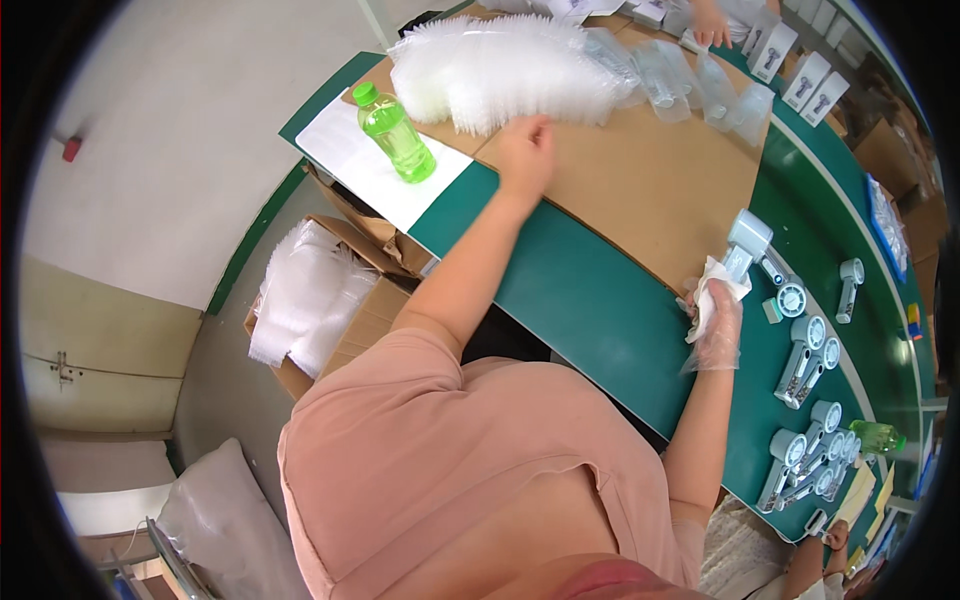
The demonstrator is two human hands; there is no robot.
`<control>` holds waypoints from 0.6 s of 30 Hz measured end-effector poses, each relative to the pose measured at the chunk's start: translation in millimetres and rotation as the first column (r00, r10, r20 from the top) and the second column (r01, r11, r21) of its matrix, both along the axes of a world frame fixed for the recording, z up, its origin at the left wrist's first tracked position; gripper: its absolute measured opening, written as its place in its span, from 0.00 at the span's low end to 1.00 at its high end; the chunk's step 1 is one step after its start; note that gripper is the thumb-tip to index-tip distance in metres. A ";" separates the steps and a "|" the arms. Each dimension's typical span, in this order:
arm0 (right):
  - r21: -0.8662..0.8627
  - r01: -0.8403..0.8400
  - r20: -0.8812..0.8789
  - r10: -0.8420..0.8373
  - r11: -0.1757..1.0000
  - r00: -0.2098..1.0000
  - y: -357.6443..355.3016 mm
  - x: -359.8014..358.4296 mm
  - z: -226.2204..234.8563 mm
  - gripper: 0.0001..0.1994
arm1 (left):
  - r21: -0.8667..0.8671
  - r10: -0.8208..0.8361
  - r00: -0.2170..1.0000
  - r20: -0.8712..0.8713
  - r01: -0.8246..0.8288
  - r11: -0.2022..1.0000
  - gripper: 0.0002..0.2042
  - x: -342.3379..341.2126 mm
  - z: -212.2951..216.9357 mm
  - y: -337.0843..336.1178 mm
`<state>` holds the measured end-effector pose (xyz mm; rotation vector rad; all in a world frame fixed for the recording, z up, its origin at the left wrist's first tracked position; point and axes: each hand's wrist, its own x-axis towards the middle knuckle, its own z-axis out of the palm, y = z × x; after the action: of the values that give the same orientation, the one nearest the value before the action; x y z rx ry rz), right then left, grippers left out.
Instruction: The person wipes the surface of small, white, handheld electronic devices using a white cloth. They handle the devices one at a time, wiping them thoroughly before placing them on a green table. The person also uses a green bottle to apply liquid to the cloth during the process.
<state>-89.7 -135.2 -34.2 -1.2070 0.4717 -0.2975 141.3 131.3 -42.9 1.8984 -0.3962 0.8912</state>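
Observation:
My right hand (716, 318), in a thin clear plastic glove, is closed round a pale blue handheld fan (748, 235) with a crumpled white cloth (722, 277) against its handle. The fan's round head sticks out past my fingers. My left hand (527, 152) is bare, its fingers curled in at the near edge of a long row of white bubble bags (500, 75). Whether a bag is pinched in those fingers is hidden. Beneath both hands lies a flat brown cardboard sheet (630, 185) on the green table (590, 310).
Several handheld fans (800, 360) lie on the right. Clear bags (665, 80) with fans rest at the far side, near another person's hand (711, 24) and white boxes (772, 50). A green bottle (397, 135) stands left; a carton of bubble bags (310, 290) sits below.

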 end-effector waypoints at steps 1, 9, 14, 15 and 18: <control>0.002 0.006 0.006 -0.006 1.000 1.000 1.3 0.1 0.9 0.19 | -0.026 0.087 0.992 -0.089 -0.090 0.996 0.13 6.9 -1.3 15.0; 0.005 0.008 0.004 -0.008 1.000 1.000 -0.6 -1.5 1.9 0.16 | 0.189 0.360 0.916 -0.178 -0.327 0.926 0.18 78.8 1.2 47.6; 0.015 -0.007 0.050 0.006 1.000 0.999 1.9 0.1 5.4 0.16 | 0.128 0.357 0.906 -0.226 -0.335 0.933 0.11 114.9 -8.6 58.7; 0.018 0.007 0.048 -0.008 1.000 0.999 -0.5 -2.9 3.1 0.16 | 0.081 0.272 0.926 -0.262 -0.260 0.962 0.10 103.6 -3.4 48.4; 0.025 -0.018 0.062 0.016 1.000 0.998 -3.0 -2.2 0.6 0.15 | -0.051 0.120 0.942 -0.314 -0.143 0.988 0.10 91.6 -1.3 50.4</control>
<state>-91.9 -138.2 -33.6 -1.1731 0.4103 -0.3121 232.9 181.7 -44.2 1.9739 -0.0458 0.6661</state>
